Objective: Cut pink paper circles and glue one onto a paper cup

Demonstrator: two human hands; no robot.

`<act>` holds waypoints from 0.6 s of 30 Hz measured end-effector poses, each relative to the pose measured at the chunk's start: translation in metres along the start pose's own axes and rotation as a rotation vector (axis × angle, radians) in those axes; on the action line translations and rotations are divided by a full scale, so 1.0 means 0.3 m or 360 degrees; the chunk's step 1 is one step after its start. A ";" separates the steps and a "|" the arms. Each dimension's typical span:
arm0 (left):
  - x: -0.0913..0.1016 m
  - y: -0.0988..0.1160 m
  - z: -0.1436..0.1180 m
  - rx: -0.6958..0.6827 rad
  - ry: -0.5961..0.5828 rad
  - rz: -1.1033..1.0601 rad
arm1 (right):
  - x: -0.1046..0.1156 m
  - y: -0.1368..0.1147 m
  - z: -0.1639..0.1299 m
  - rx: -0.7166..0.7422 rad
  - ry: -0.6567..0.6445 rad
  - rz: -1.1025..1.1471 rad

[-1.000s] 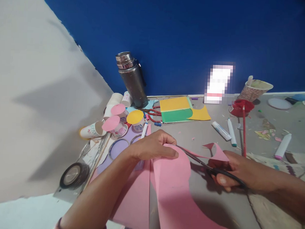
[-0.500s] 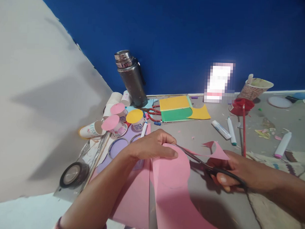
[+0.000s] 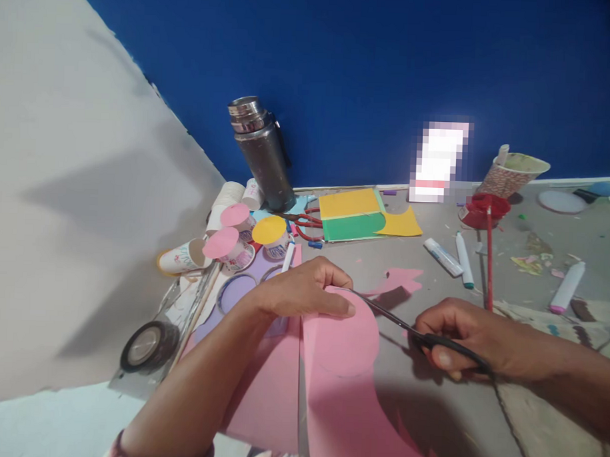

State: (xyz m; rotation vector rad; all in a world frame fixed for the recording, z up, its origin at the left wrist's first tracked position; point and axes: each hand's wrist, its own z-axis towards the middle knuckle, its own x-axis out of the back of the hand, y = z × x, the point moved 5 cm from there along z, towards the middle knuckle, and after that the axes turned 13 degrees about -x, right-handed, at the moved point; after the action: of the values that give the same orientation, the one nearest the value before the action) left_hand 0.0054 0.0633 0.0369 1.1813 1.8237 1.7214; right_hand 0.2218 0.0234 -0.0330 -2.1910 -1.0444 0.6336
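My left hand (image 3: pixel 319 287) pinches the upper edge of a sheet of pink paper (image 3: pixel 348 417), its thumb lying on top. A drawn circle marks the sheet, and its right side is cut along the curve. In my right hand (image 3: pixel 461 344) is a pair of scissors (image 3: pixel 424 338) with dark handles. Their blades look closed together, and the tips meet the paper's top edge beside my left fingers. A loose pink paper scrap (image 3: pixel 400 282) lies on the table just beyond the blades.
Left of my hands stand paper cups topped with pink discs (image 3: pixel 223 244) and a yellow disc (image 3: pixel 271 231). A steel flask (image 3: pixel 264 164) is behind them. Yellow and green papers (image 3: pixel 353 217), markers (image 3: pixel 464 261) and a glue tube (image 3: pixel 443 257) lie farther back. A tape roll (image 3: pixel 148 346) sits left.
The pink offcut has come away from the sheet and dropped onto the table. The scissor blades have closed. My left hand has stayed in place.
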 end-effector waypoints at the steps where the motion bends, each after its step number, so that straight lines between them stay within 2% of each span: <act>1: 0.000 0.000 -0.001 0.0003 -0.0011 0.0003 | 0.001 0.000 0.000 0.0004 0.0001 -0.0008; 8: -0.003 -0.001 -0.004 0.0035 -0.0046 0.0002 | 0.010 0.014 0.000 -0.0036 0.0016 -0.0074; 18: -0.008 0.000 -0.001 0.0033 -0.0133 0.0074 | 0.011 -0.025 -0.018 0.0013 0.0061 -0.0256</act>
State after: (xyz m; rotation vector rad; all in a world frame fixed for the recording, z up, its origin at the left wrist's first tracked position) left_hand 0.0065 0.0611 0.0363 1.2936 1.7820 1.6558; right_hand 0.2235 0.0280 -0.0245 -2.0784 -1.1814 0.5201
